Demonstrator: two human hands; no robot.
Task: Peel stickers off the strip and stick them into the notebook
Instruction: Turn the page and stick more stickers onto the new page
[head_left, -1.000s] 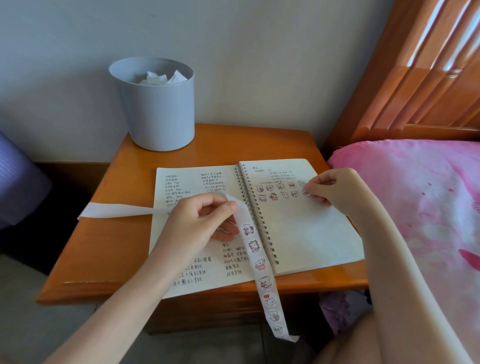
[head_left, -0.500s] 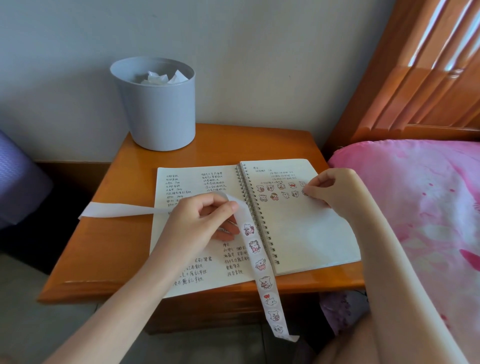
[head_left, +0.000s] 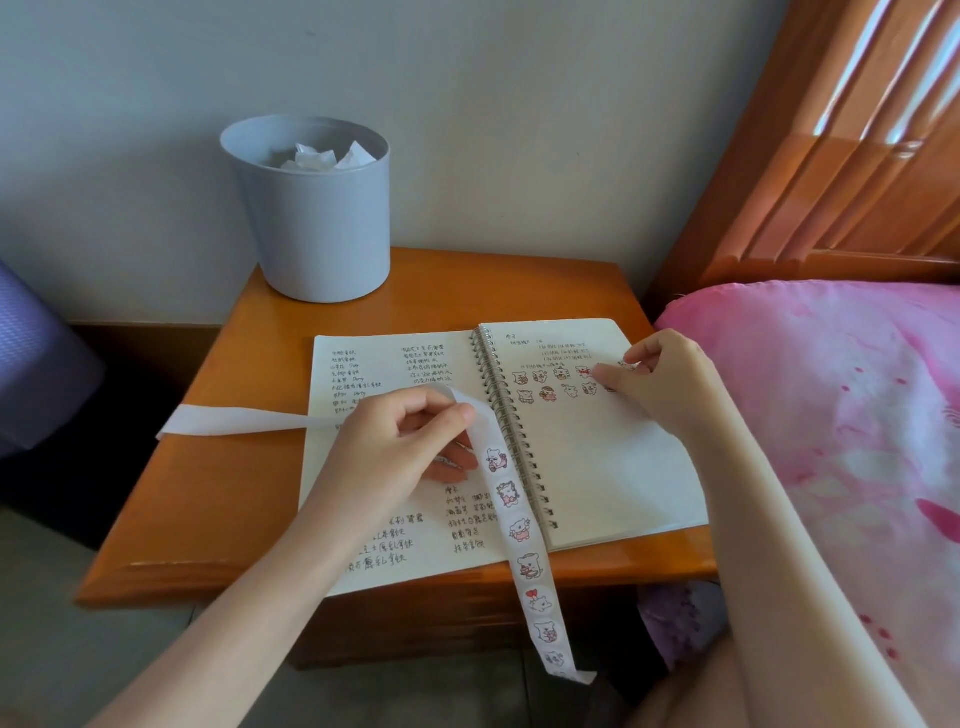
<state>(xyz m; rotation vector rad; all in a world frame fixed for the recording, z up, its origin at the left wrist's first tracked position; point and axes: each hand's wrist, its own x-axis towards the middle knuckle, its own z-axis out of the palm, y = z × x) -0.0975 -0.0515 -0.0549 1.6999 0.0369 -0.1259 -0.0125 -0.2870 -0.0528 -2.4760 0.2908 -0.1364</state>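
Over the spiral-bound notebook (head_left: 597, 467), left hand (head_left: 400, 447) pinches the narrow cartoon-printed strip (head_left: 519, 535); right hand (head_left: 665, 379) pinches a sticker (head_left: 627, 366) against its page.

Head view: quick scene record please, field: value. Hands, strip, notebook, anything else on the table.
left hand: pinches the sticker strip over the left page
right hand: fingertips on a sticker at the right page
sticker strip: bare end trails left, loaded end hangs off the front edge of the table
notebook: open, spiral-bound, flat on the table
stuck stickers: two rows, right page
bin: back left, crumpled paper inside
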